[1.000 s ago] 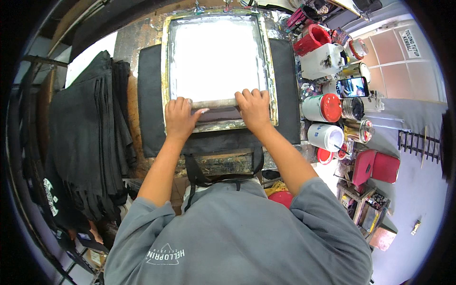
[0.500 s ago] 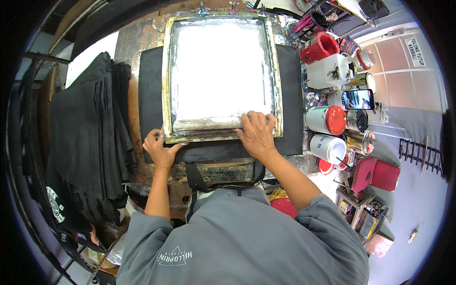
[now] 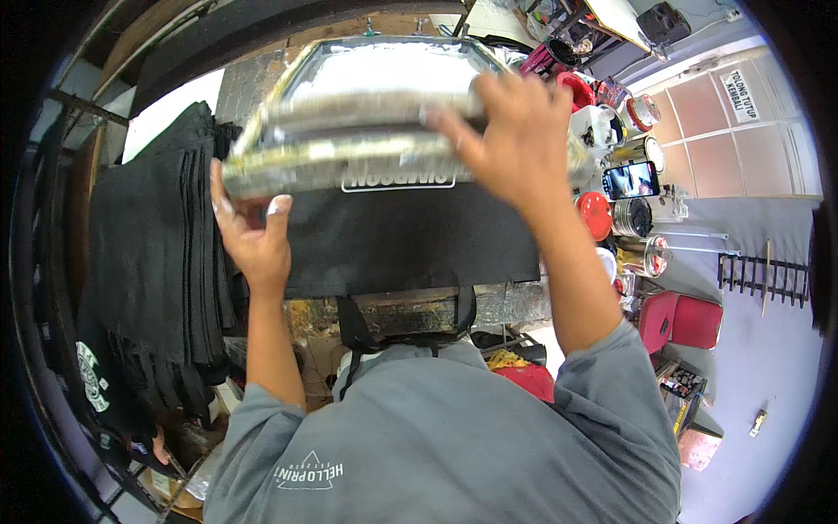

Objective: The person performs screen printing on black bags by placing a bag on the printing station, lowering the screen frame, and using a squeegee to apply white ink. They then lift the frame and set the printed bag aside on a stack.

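A screen printing frame (image 3: 305,166) with a yellowed, stained rim is tilted up, its near edge raised off the table. White ink covers its mesh (image 3: 401,70). My left hand (image 3: 253,240) grips the frame's near left corner, thumb below the edge. Across the near inside of the frame lies a squeegee (image 3: 349,112), blurred by motion. My right hand (image 3: 515,140) is on the squeegee, thumb along it, fingers partly smeared. Beneath, a flat black fabric bag (image 3: 401,240) shows white printed lettering, partly hidden by the frame. Its handles (image 3: 353,323) hang over the near table edge.
A tall stack of black bags (image 3: 153,253) stands on the left. Paint cans and jars (image 3: 644,255), one with a red lid (image 3: 595,216), crowd the table's right side, with a lit phone (image 3: 631,180) among them. A red chair (image 3: 681,319) stands farther right.
The frame's near edge has risen from the bag and moved away from me, uncovering white print. Both hands went up with it, the right one with the squeegee.
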Tool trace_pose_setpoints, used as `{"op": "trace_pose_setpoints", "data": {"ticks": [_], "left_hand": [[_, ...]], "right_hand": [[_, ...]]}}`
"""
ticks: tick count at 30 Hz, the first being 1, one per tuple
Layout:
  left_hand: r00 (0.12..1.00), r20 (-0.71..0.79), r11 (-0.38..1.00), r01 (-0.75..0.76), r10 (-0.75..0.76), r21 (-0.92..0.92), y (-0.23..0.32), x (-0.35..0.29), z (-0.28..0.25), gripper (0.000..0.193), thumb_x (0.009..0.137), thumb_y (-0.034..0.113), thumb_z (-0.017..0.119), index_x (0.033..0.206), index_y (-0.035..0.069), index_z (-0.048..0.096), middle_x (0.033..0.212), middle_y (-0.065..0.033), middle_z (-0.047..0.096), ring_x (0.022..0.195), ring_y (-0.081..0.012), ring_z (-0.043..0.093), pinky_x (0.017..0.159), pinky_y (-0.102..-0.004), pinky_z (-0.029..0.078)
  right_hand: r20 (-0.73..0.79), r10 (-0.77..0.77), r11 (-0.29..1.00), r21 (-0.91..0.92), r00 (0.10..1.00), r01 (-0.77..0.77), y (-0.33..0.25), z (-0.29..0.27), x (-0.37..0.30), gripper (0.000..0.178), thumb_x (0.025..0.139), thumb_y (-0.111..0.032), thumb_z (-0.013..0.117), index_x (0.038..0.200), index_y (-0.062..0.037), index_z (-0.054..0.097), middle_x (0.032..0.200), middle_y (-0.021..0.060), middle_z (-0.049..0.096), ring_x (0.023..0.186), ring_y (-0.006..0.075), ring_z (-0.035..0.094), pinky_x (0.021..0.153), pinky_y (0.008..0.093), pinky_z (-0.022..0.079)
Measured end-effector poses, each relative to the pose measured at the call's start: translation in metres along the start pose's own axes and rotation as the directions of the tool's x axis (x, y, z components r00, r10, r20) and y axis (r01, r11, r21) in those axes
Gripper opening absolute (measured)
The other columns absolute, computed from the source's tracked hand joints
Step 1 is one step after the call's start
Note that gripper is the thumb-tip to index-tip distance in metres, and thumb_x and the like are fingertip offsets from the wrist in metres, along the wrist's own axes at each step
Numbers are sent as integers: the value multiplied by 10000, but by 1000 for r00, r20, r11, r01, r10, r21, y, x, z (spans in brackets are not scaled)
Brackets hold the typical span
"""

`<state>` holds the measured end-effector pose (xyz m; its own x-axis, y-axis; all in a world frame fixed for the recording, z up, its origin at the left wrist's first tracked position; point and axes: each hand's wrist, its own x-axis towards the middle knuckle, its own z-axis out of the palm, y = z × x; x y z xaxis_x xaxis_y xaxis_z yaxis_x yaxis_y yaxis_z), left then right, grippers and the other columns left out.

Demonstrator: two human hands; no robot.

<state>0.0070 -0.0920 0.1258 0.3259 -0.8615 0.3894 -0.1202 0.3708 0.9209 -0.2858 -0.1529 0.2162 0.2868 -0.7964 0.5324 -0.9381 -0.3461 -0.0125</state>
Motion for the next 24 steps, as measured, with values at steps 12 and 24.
{"op": "trace_pose_setpoints", "data": {"ticks": [12, 24], "left_hand": [[760, -235, -108, 214, -606, 971, -112, -72, -90, 943, 811, 535, 823, 1454, -66, 486, 1339, -248, 590, 1240, -455, 569, 998, -525, 496], [973, 1, 609, 142, -229, 780, 6, 19, -93, 457, 1014, 327, 633, 1116, -117, 674, 1079, -315, 709, 1042, -370, 709, 913, -423, 510]], "right_hand": [[183, 131, 990, 35, 974, -140, 14, -42, 84, 743, 982, -687, 444, 893, 5, 699, 906, 204, 701, 901, 342, 651, 872, 483, 423], [168, 96, 995, -5, 981, -97, 18, -39, 91, 746, 998, -684, 400, 1008, -8, 714, 977, 183, 709, 986, 315, 654, 890, 495, 446]]}}
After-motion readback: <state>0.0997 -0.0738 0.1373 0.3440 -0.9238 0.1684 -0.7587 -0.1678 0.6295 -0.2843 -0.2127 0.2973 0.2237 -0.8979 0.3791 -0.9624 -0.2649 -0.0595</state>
